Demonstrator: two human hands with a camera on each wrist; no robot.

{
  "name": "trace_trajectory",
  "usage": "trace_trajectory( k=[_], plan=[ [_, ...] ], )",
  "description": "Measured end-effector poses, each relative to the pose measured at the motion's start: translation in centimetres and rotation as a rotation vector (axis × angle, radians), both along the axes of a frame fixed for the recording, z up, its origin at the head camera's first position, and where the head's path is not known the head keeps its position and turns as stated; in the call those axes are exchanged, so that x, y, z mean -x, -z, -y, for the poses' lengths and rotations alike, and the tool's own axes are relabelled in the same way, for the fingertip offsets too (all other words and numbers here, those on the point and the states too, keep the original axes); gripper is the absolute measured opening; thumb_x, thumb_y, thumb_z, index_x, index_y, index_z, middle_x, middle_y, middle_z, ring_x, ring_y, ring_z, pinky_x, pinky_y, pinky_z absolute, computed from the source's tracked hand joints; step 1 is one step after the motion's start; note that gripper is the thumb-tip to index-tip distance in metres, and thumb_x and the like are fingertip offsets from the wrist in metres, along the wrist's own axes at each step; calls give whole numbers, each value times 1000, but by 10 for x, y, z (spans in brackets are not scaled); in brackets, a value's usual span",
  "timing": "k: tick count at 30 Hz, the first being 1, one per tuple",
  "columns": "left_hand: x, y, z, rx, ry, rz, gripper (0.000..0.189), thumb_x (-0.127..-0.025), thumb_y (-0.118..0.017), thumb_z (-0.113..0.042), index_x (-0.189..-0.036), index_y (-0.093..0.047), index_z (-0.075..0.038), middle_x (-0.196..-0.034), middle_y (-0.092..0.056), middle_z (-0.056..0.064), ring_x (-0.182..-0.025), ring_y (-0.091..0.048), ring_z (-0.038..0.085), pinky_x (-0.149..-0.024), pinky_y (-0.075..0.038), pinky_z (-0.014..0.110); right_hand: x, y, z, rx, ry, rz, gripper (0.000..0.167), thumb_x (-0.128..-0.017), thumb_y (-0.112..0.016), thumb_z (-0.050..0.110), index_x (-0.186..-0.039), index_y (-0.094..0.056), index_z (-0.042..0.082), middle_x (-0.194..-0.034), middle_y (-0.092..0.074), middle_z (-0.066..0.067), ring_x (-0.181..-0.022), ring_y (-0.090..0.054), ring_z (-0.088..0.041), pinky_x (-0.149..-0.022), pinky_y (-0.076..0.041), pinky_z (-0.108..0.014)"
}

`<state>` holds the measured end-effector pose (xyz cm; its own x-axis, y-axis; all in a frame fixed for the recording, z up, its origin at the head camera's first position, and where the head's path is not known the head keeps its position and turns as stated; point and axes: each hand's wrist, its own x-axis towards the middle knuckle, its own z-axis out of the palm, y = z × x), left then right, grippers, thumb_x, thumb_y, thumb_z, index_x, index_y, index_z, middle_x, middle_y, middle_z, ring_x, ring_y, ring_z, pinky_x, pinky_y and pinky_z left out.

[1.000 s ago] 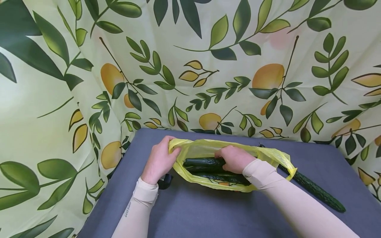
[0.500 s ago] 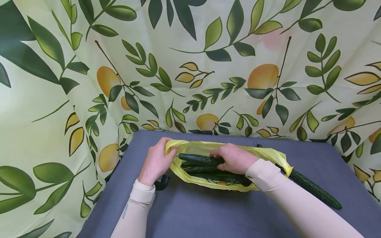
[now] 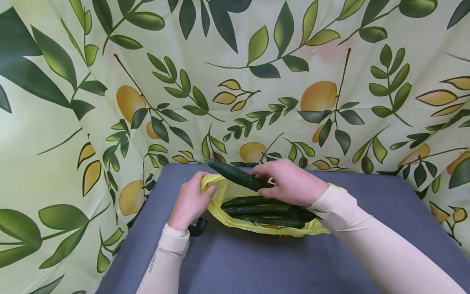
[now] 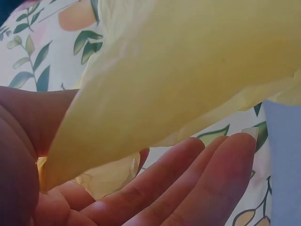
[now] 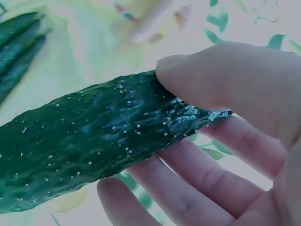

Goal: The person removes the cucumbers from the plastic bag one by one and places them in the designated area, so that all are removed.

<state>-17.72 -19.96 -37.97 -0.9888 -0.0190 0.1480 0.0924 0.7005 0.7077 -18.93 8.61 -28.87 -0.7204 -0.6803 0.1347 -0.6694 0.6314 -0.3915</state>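
Note:
My right hand [image 3: 290,181] grips a dark green cucumber [image 3: 235,174], tilted with its stem end up and to the left, above the mouth of a yellow plastic bag [image 3: 235,222]. In the right wrist view the thumb lies along one side of the bumpy cucumber [image 5: 94,136] and the fingers on the other. My left hand [image 3: 191,200] pinches the bag's left rim between thumb and fingers; the left wrist view shows the yellow film [image 4: 164,84] held there, other fingers stretched out. Several more cucumbers [image 3: 257,210] lie side by side inside the bag.
The bag stands on a table with a grey-blue cover [image 3: 235,261]. Behind and to the left hangs a cloth [image 3: 176,102] printed with leaves and fruit. A small black object [image 3: 198,227] shows beside the left wrist.
My right hand has lifted one cucumber up from among the others in the bag, its left end rising above the rim. The left hand keeps its hold on the bag.

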Motion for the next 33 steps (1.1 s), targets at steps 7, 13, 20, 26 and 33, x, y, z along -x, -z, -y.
trace_trajectory(
  k=[7,13,20,26,33],
  plan=[
    [-1,-1,-1,-5,-2,12,38,-102,-74,-28,-134,-65,-11,-97,-71,8,-72,-61,19,-61,-49,32,-10,-46,-10,24,59,-65,36,-94,-82,18,-129,-75,14,-115,-80,-1,-106,-76,-17,-94,-61,-47],
    [-1,1,-1,29,3,-12,41,-99,-77,-29,-134,-65,-10,-97,-72,9,-74,-62,18,-63,-49,31,-18,-80,-25,48,129,-68,36,-95,-83,20,-131,-74,18,-113,-81,1,-107,-77,-15,-94,-60,-47],
    [-1,3,0,26,-3,-11,41,-99,-77,-30,-134,-65,-10,-99,-73,10,-76,-64,19,-64,-51,32,-28,-106,-48,73,215,-85,35,-95,-84,22,-129,-75,26,-110,-81,6,-105,-76,-11,-92,-58,-45],
    [-2,3,2,33,-1,-3,42,-100,-76,-30,-134,-65,-10,-100,-74,11,-76,-64,19,-64,-51,32,-31,-107,-76,37,308,-119,37,-94,-86,23,-129,-75,24,-113,-81,2,-106,-77,-15,-94,-58,-48],
    [-1,2,1,32,-5,6,43,-100,-75,-32,-135,-64,-10,-103,-75,11,-77,-66,19,-65,-52,32,-21,-86,-126,-73,408,-112,43,-93,-86,26,-132,-74,13,-108,-82,-3,-101,-77,-20,-85,-57,-45]
  ],
)
